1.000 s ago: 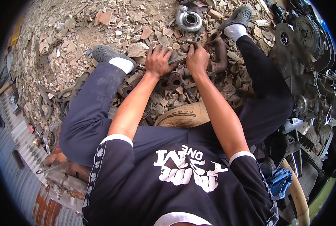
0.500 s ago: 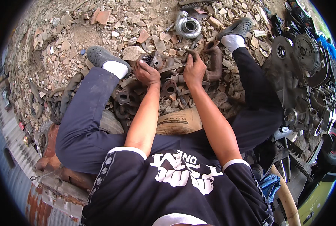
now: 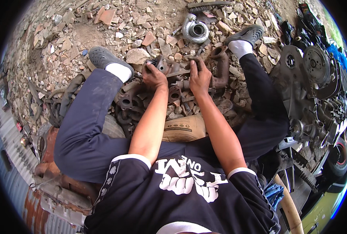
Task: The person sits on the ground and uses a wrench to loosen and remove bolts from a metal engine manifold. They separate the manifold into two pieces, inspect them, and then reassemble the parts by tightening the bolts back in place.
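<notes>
My left hand [image 3: 155, 76] is closed round a rusty, round-bodied metal part [image 3: 163, 67] that looks like a turbocharger housing. A flat, bar-like metal piece [image 3: 180, 72] runs along its near side toward my right hand [image 3: 200, 78]. The fingers of that hand are bent over the bar's right end, and a brownish end shows above the fingertips. Whether the bar and the round part are joined I cannot tell. Close under both hands lie rusty manifold pieces with flanged ports [image 3: 175, 93]. Right of my right hand stands a rusty curved pipe [image 3: 222, 67].
Beyond my hands a silver turbocharger [image 3: 195, 29] lies on rubble [image 3: 158, 19]. My shoes [image 3: 109, 59] flank the work. A brown sack [image 3: 184, 128] lies before my lap. Engine parts [image 3: 317, 64] crowd the right; corrugated metal sheet [image 3: 15, 136] and a rusty casting [image 3: 51, 173] are at left.
Both hands keep their hold, and the held parts have barely shifted. My right hand's fingers have moved slightly. The whole view has moved a little.
</notes>
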Available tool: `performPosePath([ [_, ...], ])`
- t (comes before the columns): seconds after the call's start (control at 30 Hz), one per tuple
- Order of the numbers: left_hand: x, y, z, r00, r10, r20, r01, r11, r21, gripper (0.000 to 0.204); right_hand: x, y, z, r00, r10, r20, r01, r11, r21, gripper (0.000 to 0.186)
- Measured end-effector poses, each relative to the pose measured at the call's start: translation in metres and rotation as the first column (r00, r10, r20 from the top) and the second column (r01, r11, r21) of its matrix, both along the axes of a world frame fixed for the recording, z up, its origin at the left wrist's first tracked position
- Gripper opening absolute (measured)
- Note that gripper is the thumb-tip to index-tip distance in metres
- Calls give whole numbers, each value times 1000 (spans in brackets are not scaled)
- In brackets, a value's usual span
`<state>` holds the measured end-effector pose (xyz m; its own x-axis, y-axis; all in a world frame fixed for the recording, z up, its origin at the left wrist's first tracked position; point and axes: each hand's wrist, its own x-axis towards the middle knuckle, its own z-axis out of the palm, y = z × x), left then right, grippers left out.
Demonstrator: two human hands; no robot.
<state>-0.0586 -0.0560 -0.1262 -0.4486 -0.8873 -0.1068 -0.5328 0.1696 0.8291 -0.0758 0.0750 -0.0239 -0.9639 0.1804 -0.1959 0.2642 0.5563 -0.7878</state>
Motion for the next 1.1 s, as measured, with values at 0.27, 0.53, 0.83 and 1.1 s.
performPosePath([
  [0.27,0,-1,-2,1000,-9,23,9,1000,-14,45,-35,112,-57,912,-410,25,324,754,572,65],
  [0.53,4,-3,-14,999,10,-36,-13,996,-93,39,-29,165,-116,902,-145,407,-123,816,564,80],
  [0.83,0,-1,-2,1000,26,-4,-27,998,-57,40,-32,166,-64,999,-18,-28,31,798,601,83],
  [1.1,1,-2,-7,999,28,-24,-29,998,-61,34,-60,110,76,939,131,-318,-87,985,150,69],
])
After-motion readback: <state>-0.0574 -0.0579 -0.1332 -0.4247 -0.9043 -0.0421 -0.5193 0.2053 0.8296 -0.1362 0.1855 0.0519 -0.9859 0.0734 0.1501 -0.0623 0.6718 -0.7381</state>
